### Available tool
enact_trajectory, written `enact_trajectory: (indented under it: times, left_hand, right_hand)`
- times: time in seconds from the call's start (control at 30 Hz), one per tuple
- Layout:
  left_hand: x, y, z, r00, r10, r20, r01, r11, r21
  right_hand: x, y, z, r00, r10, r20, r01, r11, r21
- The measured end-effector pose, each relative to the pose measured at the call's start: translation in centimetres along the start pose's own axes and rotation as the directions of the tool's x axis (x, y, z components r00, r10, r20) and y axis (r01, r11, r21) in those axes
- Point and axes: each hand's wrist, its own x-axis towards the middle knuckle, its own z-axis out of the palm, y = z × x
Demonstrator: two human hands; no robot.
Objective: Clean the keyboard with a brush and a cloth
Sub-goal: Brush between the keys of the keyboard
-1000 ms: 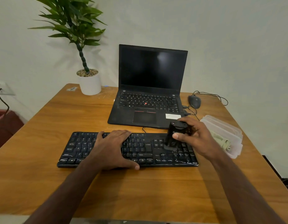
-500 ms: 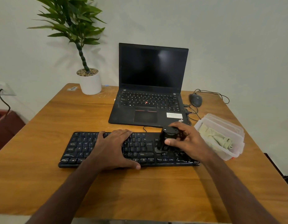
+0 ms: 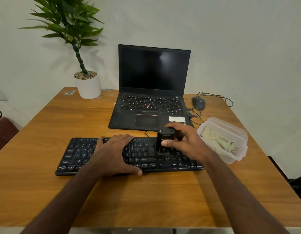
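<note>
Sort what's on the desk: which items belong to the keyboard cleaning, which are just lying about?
In the job:
keyboard, steadied by the left hand
brush, held by the right hand
cloth in the plastic tub

Lying about:
laptop
mouse
potted plant

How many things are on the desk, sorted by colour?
Black: 4, keyboard, brush, laptop, mouse
White: 1, plant pot
Clear: 1, plastic container
Pale green: 1, cloth
Total: 7
</note>
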Motion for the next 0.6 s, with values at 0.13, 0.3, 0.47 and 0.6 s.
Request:
enact_trajectory:
  times: [0.13, 0.3, 0.47, 0.6]
  left_hand:
    - [0.0, 0.0, 0.0, 1.0, -0.003, -0.014, 0.003, 1.0, -0.018]
    - [0.0, 0.0, 0.0, 1.0, 0.0, -0.01, 0.0, 1.0, -0.004]
    - [0.0, 0.0, 0.0, 1.0, -0.008, -0.004, 0.008, 1.0, -0.01]
    - [0.0, 0.0, 0.1, 1.0, -0.001, -0.015, 0.001, 1.0, -0.021]
  right_hand:
    - [-0.1, 0.4, -0.2, 1.0, 0.0, -0.001, 0.0, 1.0, 0.0]
    - [-0.3, 0.5, -2.8, 0.995, 0.031, 0.091, -0.021, 0.994, -0.109]
    - [0.1, -0.4, -3.4, 0.998, -0.015, 0.068, 0.021, 0.997, -0.079]
    - [0.1, 0.0, -0.1, 1.0, 0.013, 0.023, -0.014, 0.998, 0.061]
